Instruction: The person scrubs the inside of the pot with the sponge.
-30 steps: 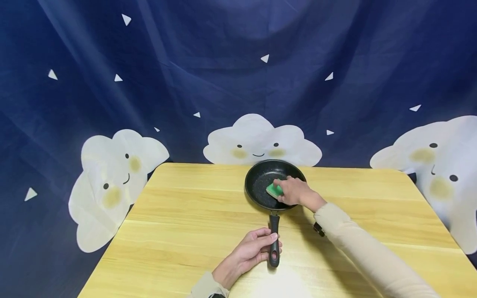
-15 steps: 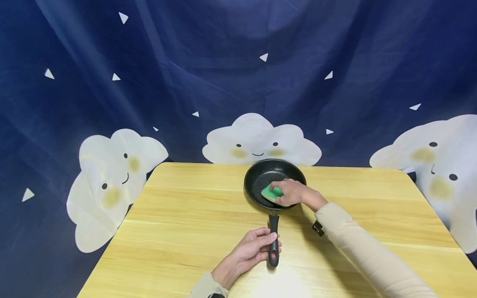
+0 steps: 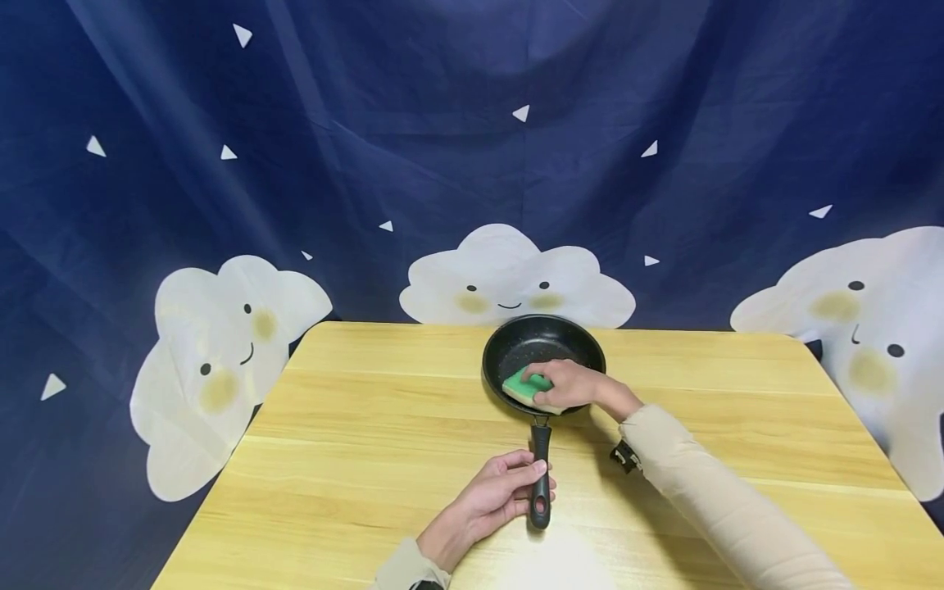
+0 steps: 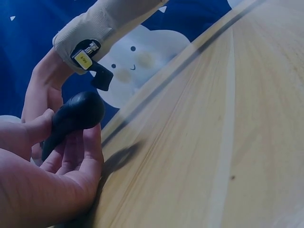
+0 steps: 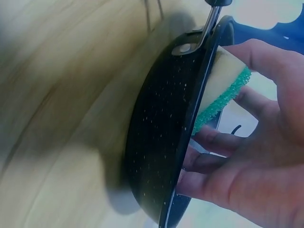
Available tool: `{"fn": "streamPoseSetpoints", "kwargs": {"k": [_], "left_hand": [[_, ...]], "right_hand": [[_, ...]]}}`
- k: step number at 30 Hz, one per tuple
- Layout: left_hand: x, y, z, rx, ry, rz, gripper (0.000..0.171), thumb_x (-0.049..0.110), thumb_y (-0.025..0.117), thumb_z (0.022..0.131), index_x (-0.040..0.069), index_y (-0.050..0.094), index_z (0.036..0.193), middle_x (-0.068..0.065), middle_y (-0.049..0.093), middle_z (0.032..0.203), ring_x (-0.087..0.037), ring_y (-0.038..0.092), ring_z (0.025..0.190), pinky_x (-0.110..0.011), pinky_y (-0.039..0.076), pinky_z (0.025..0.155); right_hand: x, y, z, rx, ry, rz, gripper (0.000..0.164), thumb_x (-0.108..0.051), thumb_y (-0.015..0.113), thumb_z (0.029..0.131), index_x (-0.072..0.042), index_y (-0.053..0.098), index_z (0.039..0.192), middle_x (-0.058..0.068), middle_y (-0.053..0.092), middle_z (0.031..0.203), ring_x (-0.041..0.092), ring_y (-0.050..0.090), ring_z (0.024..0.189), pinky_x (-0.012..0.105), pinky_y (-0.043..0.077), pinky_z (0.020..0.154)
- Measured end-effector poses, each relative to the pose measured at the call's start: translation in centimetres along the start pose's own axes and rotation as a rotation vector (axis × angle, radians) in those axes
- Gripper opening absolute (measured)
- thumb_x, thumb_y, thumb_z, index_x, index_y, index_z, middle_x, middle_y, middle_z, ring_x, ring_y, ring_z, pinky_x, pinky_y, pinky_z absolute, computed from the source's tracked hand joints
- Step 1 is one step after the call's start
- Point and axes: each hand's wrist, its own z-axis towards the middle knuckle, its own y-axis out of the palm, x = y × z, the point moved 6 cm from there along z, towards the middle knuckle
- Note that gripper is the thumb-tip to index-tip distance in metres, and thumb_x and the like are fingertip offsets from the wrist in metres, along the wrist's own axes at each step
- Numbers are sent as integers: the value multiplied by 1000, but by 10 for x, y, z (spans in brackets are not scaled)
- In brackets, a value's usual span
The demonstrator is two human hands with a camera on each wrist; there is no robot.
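A black frying pan [image 3: 531,338] with pale specks stands at the far middle of the table, its handle [image 3: 541,447] pointing toward me. My left hand [image 3: 496,498] grips that handle near its end, thumb on top and fingers beneath; in the left wrist view the handle tip [image 4: 88,110] sits between thumb and fingers. Inside the pan, my right hand [image 3: 564,385] holds a sponge [image 3: 522,385] with a green scouring face up and a pale underside. The right wrist view shows the sponge [image 5: 223,85] between thumb and fingers, just inside the pan's rim near the handle joint.
The light wooden table [image 3: 354,459] spreads around the pan on both sides. Behind it hangs a dark blue curtain [image 3: 442,123] printed with white clouds and small triangles. A small black device [image 3: 625,456] is strapped at the right wrist.
My right hand has moved the sponge leftward and slightly nearer across the pan's inside. The left hand keeps its grip on the handle, and the pan has barely shifted.
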Motion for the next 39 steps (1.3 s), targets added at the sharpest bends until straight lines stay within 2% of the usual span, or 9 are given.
{"fn": "streamPoseSetpoints", "kwargs": {"k": [8, 26, 33, 39], "left_hand": [[0, -1, 0, -1, -5, -2, 10, 15, 67, 102, 6, 64, 105, -10, 70, 95, -18, 72, 86, -31, 61, 79], [0, 0, 0, 5, -2, 4, 9, 14, 66, 102, 6, 64, 104, -11, 70, 94, -19, 72, 86, -33, 62, 79], [1, -1, -1, 4, -7, 4, 11, 15, 67, 102, 6, 64, 106, -12, 69, 96, -20, 72, 88, -33, 61, 81], [2, 0, -2, -14, -8, 13, 10, 15, 66, 102, 6, 63, 105, -11, 69, 95, -19, 72, 87, -32, 61, 80]], "right_hand": [[-3, 4, 6, 8, 36, 77, 42, -22, 66, 94, -12, 62, 135, 6, 64, 101, 17, 55, 83, 32, 47, 75], [-8, 11, 21, 114, 121, 167, 42, -22, 67, 95, -10, 57, 134, 3, 51, 74, 15, 47, 65, 28, 39, 63], [-8, 13, 31, 165, 146, 131, 42, -22, 68, 95, -10, 55, 134, 13, 63, 106, 24, 56, 87, 37, 47, 76], [-9, 12, 36, 175, 166, 111, 44, -21, 68, 97, -11, 51, 136, 16, 61, 111, 28, 55, 95, 43, 48, 82]]}}
